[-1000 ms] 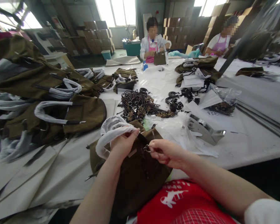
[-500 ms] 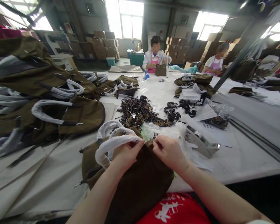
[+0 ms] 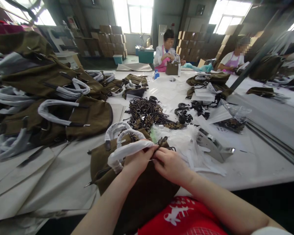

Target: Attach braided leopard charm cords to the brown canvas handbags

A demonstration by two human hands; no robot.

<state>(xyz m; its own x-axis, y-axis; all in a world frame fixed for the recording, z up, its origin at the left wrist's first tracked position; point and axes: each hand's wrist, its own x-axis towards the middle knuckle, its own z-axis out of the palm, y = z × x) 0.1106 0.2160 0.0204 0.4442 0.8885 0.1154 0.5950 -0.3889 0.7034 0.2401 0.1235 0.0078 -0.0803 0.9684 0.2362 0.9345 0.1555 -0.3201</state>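
An olive-brown handbag (image 3: 147, 192) lies at the table's front edge, partly on my lap, its handles (image 3: 127, 151) wrapped in white film. My left hand (image 3: 139, 160) is closed at the bag's upper right edge, beside a wrapped handle. Close against it, my right hand (image 3: 170, 163) has its fingers pinched together at the same spot. A dark patterned strap with small metal fittings (image 3: 163, 142) sticks up just behind the fingertips. What exactly the fingertips hold is partly hidden by the hands.
A heap of dark patterned straps with metal rings (image 3: 143, 112) lies ahead. Olive bags (image 3: 88, 117) are piled on the left. To the right are black rings (image 3: 183, 114), clear plastic (image 3: 183, 140) and a metal tape dispenser (image 3: 214, 147). Two people sit across the table.
My right hand has moved left and now meets my left hand. More of the dark strap shows behind the fingers. The view has shifted slightly.
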